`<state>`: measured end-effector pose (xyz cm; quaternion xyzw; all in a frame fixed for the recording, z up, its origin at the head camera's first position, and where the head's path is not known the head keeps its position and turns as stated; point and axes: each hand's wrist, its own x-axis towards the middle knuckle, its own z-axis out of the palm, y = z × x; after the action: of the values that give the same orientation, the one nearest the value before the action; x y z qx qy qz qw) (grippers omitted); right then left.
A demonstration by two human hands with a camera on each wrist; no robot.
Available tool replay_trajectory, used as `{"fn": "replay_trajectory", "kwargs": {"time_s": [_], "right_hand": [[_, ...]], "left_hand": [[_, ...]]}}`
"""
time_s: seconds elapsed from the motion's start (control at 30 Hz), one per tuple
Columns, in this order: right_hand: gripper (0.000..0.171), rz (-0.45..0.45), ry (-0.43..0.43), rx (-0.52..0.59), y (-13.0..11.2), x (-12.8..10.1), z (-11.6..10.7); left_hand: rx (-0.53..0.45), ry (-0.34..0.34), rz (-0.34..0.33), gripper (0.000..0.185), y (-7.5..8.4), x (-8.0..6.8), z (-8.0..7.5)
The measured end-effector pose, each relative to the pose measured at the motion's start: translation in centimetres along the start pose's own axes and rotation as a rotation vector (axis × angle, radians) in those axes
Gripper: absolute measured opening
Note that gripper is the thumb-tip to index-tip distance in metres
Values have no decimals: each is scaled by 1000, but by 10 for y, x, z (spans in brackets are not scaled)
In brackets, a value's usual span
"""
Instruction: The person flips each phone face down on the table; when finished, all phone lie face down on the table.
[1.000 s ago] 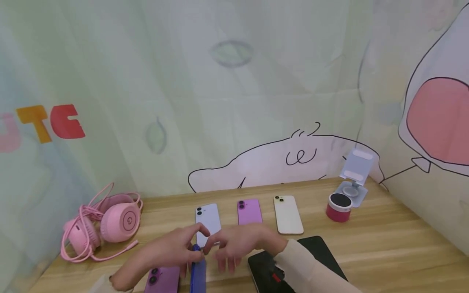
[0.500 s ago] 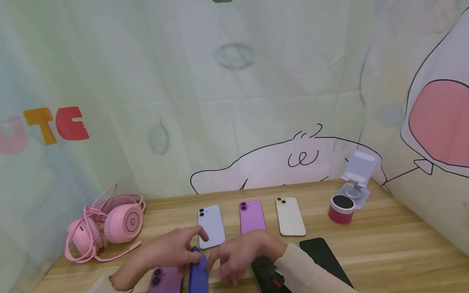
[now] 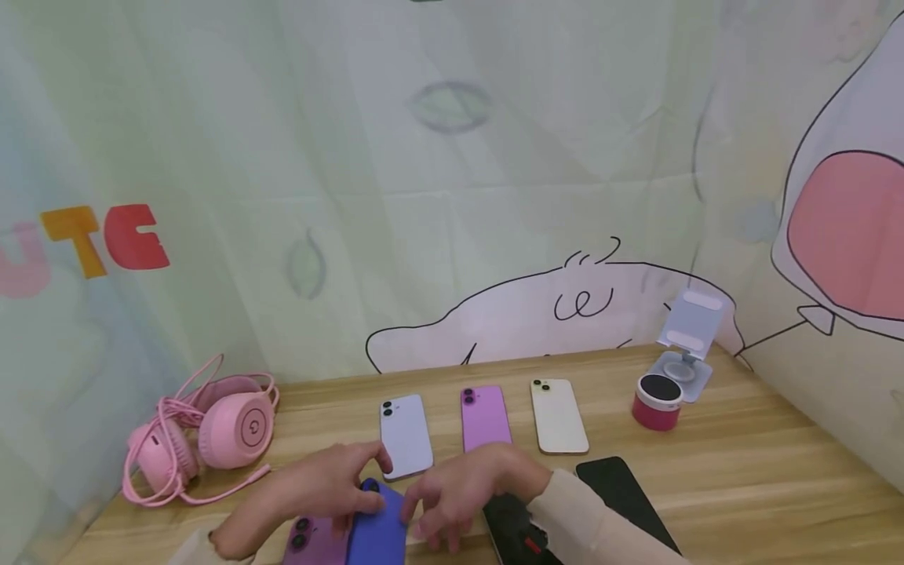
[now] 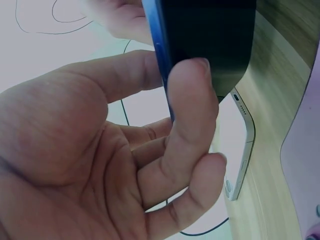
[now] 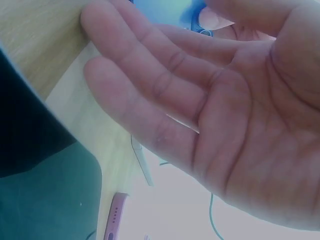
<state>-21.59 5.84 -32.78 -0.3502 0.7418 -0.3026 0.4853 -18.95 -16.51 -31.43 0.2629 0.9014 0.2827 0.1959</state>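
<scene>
My left hand [image 3: 356,490] grips a blue phone [image 3: 379,527] at the table's front edge, its back and camera turned upward. The left wrist view shows my left hand [image 4: 165,125] with fingers [image 4: 186,100] curled over the blue phone's [image 4: 210,40] dark screen side. My right hand [image 3: 431,510] hovers just right of it, fingers spread, thumb side close to the phone's right edge. In the right wrist view my right hand [image 5: 165,90] shows a bare palm with straight fingers. A purple phone [image 3: 311,541] lies under my left hand.
Lavender [image 3: 405,435], magenta [image 3: 484,416] and cream [image 3: 558,424] phones lie in a row behind my hands. Two black phones [image 3: 621,486] lie under my right forearm. Pink headphones [image 3: 212,435] sit at the left, a red speaker [image 3: 655,400] and a phone stand [image 3: 685,345] at the back right.
The blue phone, earlier held on edge and seen as a thin strip, has been turned so its broad back faces up. Both hands stay in about the same place.
</scene>
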Motion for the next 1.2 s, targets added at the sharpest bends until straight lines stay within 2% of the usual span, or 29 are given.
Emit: {"fn": "replay_trajectory", "kwargs": {"time_s": [0.3,0.53,0.63,0.87,1.03,1.2], "right_hand": [[28,-1,11,-10,0,-1,1],[20,-3,16,21,2,0,3],[16,-15,4,32,1,1,3],[34,-31,-93,106,0,2,-1],[36,-33,-104,110,2,4,-3],[36,-40,-88,87,5,5,-2]], "left_hand": [[73,-5,-17,31,-3,0,1],[22,-54,-17,31,-3,0,3],[42,-64,-17,32,-5,0,4],[178,-22,-50,30,-7,1,8],[199,4,-79,26,-9,2,9],[183,-22,-94,24,-11,2,9]]}}
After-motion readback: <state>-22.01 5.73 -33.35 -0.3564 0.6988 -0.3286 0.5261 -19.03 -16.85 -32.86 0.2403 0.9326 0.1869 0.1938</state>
